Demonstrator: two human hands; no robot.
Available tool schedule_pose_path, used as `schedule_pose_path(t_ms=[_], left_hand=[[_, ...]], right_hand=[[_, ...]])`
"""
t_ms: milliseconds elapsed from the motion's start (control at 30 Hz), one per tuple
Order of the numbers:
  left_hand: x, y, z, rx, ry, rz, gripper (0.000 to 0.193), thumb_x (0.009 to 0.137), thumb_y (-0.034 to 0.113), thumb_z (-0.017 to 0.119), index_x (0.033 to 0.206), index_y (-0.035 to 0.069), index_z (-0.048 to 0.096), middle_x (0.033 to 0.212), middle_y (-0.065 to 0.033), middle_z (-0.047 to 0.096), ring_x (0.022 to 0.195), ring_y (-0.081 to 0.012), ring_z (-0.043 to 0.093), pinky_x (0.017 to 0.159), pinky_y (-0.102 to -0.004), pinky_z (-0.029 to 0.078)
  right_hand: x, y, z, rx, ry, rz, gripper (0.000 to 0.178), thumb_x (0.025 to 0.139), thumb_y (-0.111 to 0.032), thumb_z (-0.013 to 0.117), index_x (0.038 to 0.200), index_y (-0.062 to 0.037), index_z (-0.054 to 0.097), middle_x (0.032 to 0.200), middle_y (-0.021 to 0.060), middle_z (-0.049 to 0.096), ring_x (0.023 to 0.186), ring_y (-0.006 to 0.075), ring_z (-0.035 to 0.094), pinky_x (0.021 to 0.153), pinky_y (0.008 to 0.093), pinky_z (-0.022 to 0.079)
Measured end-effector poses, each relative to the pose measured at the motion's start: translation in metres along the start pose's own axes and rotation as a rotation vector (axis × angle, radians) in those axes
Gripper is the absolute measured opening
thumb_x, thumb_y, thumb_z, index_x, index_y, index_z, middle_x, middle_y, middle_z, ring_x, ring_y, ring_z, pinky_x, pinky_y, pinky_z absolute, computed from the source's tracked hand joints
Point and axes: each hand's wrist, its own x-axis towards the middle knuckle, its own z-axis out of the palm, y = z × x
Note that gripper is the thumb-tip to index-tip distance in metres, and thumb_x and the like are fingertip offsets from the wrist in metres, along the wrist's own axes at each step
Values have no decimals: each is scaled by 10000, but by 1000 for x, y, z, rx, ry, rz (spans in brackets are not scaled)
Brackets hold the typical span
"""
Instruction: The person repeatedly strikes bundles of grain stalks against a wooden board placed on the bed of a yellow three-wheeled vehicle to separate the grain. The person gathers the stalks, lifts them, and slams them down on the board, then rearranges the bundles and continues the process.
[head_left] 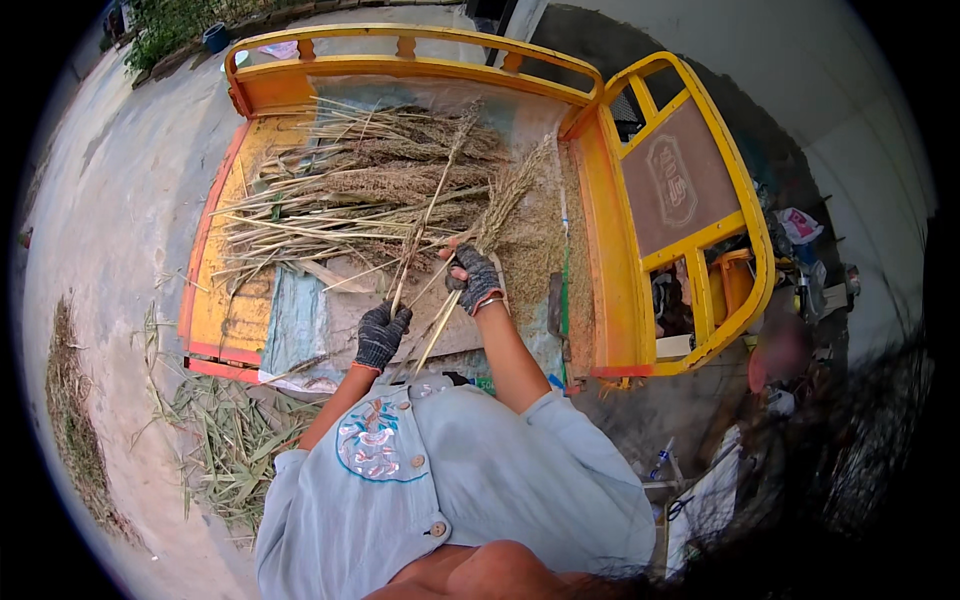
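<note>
My left hand [381, 335], in a dark knitted glove, grips a thin dry stalk [425, 215] that runs up to a seed head near the pile. My right hand [474, 278], also gloved, holds a second stalk [500, 205] with a bushy seed head, a little higher and to the right. Both stalks cross over the bed of a yellow-orange cart [610, 240]. A heap of dry grain stalks [350, 195] lies on the cart bed just beyond my hands.
Loose seed and chaff [535, 260] cover a sheet on the right of the bed. Cut leaves and straw [225, 440] litter the concrete ground at lower left. A plastic bottle [661, 462] and clutter sit at the right by a wall.
</note>
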Motion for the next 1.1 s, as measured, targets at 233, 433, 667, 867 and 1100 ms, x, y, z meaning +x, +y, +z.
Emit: schedule_pose_path(t_ms=[233, 433, 667, 867, 1100], left_hand=[[4, 13, -4, -116, -27, -102, 185, 845, 177, 511, 795, 14, 585, 569, -53, 574, 495, -101, 518, 482, -242, 408], [-19, 3, -42, -97, -3, -146, 179, 826, 182, 551, 765, 18, 589, 571, -33, 555, 493, -88, 499, 465, -238, 401], [-111, -96, -176, 623, 198, -127, 276, 779, 203, 605, 1011, 53, 592, 892, -137, 597, 815, -255, 562, 736, -352, 447], [-70, -28, -119, 773, 280, 263, 374, 766, 238, 606, 1100, 77, 557, 1144, -180, 515, 1089, -331, 459, 911, -391, 370], [-48, 0, -81, 873, -75, 239, 383, 775, 304, 583, 1093, 96, 536, 1006, -164, 561, 866, -320, 551, 732, -399, 443]], right_hand=[[11, -9, 21, -104, 141, -46, 123, 872, -143, 467, 961, -62, 491, 726, 72, 555, 372, 75, 350, 310, 234, 247], [34, -44, 3, 36, 334, -189, 112, 851, -205, 511, 899, -104, 517, 691, 23, 529, 349, 95, 324, 298, 231, 232], [16, -88, -20, 118, 264, -387, 126, 887, -223, 468, 952, -127, 517, 714, 28, 552, 396, 84, 370, 305, 223, 269], [31, -14, 17, -72, 244, -145, 170, 892, -231, 457, 1038, -154, 499, 715, 26, 543, 400, 91, 379, 310, 232, 251], [20, -10, 36, -331, 137, -17, 129, 846, -213, 523, 906, -109, 572, 582, -12, 482, 372, 76, 334, 310, 225, 234]])
